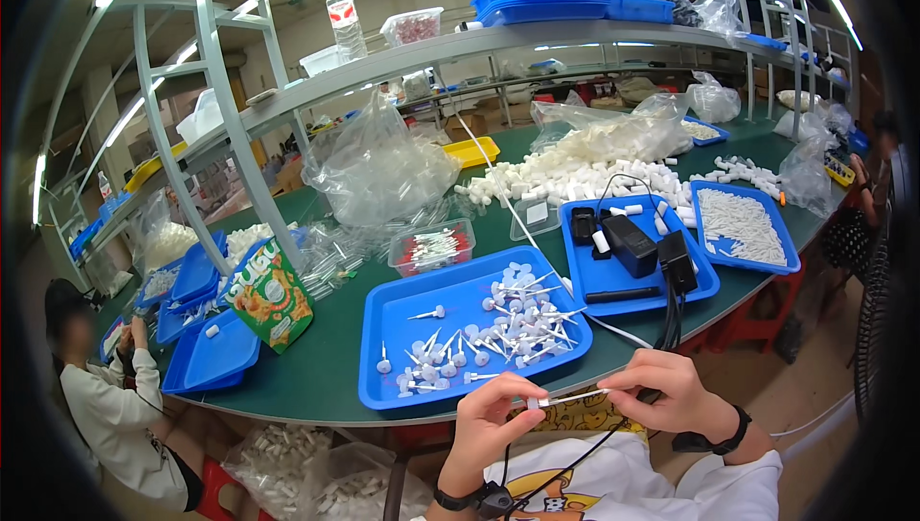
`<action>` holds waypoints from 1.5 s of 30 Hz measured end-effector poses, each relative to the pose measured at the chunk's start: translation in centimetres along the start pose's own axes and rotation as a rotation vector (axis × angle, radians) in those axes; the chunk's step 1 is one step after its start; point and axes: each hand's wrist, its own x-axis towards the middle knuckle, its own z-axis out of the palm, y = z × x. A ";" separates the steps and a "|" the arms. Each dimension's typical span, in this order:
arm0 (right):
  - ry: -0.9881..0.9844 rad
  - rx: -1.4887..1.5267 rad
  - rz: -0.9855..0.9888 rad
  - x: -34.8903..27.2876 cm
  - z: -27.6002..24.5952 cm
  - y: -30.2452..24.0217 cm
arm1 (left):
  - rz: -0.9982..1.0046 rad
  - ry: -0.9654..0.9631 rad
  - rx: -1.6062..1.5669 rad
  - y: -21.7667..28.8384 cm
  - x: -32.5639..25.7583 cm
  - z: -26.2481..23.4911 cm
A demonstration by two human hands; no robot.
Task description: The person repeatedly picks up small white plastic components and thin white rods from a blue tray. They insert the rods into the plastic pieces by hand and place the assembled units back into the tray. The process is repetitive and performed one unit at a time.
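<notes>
Just in front of the table's edge, my left hand (494, 417) pinches a small white cap-like piece (538, 404) between thumb and fingers. A thin white rod (578, 396) runs from that piece to my right hand (671, 394), whose fingertips are closed on its far end. Beyond my hands lies a large blue tray (398, 305). Heaped in it are many white stemmed pieces (522, 324) with round translucent ends. Behind this tray stands a clear box (431, 247) of red and white small parts.
To the right, another blue tray (596, 281) carries black adapters (631, 245) and cables, beside a tray of small white pieces (738, 226). White cylinders (594, 181) pile up at the back. A green snack bag (271, 298) stands left. A person (110, 396) sits far left.
</notes>
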 end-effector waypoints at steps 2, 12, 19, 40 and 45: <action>-0.002 0.001 0.004 0.0 -0.1 0.0 | -0.006 -0.009 -0.002 -0.1 0.0 0.0; -0.036 -0.036 -0.038 -0.2 0.2 -0.1 | -0.050 -0.083 0.014 0.1 0.2 0.7; 0.051 -0.100 -0.143 -0.3 1.2 -0.4 | -0.062 -0.165 0.071 0.0 0.3 1.4; 0.042 -0.053 -0.040 0.0 1.8 -0.8 | -0.034 -0.122 0.050 -0.5 0.4 1.4; 0.042 0.013 -0.021 -0.2 1.8 -0.8 | -0.055 -0.121 0.058 0.0 0.4 1.7</action>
